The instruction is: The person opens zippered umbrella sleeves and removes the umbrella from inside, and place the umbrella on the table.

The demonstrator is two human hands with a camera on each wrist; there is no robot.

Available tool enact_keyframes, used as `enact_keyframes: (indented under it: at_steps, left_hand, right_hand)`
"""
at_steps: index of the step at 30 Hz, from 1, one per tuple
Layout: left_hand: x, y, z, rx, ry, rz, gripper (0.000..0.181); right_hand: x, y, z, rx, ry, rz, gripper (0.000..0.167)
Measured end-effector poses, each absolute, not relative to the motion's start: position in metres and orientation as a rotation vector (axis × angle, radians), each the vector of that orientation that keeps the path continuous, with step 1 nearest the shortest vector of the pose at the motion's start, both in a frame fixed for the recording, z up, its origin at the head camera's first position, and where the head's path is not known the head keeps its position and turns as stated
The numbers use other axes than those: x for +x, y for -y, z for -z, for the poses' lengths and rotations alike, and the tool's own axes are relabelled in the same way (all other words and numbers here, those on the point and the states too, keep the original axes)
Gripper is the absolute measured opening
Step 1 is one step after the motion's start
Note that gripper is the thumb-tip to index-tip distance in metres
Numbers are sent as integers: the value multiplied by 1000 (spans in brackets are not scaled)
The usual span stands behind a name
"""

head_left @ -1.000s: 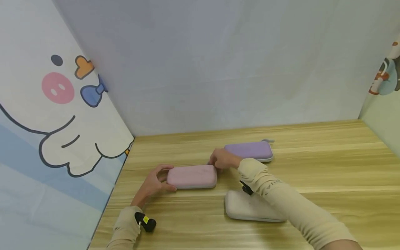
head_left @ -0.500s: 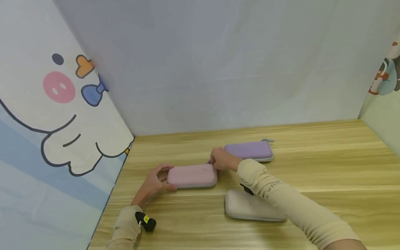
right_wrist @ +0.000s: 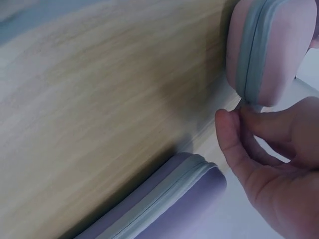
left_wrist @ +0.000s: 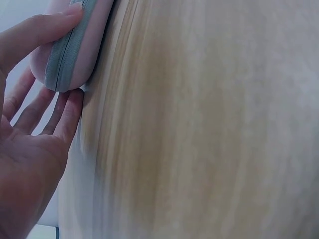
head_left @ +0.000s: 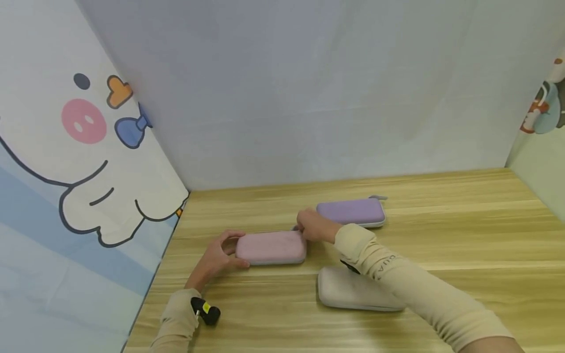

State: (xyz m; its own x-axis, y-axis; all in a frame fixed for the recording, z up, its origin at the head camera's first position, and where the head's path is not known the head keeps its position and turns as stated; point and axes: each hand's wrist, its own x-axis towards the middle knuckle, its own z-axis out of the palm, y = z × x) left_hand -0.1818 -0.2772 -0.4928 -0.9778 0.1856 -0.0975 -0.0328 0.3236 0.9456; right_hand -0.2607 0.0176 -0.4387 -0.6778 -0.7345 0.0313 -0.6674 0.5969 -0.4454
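Observation:
A pink zippered hard case [head_left: 271,247] lies on the wooden table, its grey zipper closed along the parts that show. My left hand [head_left: 219,256] holds its left end, the thumb [left_wrist: 52,24] on the zipper side and the other fingers round the end and far side. At the right end, my right hand [head_left: 317,226] pinches a small zipper pull [right_wrist: 241,103] between thumb and forefinger, mostly covered by the fingertips. Just behind that hand sits a purple zippered case [head_left: 351,212], apart from the pink one.
A cream zippered case [head_left: 357,290] lies nearer the front, partly under the right sleeve [head_left: 410,282]. The purple case's own pull tab [head_left: 378,197] sticks out at its back right. A grey cloth wall [head_left: 331,98] rises behind the table [head_left: 463,220], and a cartoon-printed sheet [head_left: 88,196] borders its left.
My right hand has shifted very slightly to the right at the pink case's end. The left hand and all three cases stay in place on the table.

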Motion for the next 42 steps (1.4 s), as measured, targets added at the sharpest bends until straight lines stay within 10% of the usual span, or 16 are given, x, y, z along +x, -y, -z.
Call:
enact_keyframes:
  at_steps: [28,42]
  left_hand:
    - [-183,279,496,212,-2379,-1757,80]
    - [-184,278,496,174,-2419,-1726,80]
  right_hand:
    - [-261,-29,440,-1173,-2594,805,47]
    - [-260,-36,436,-1038,-2547,858,20]
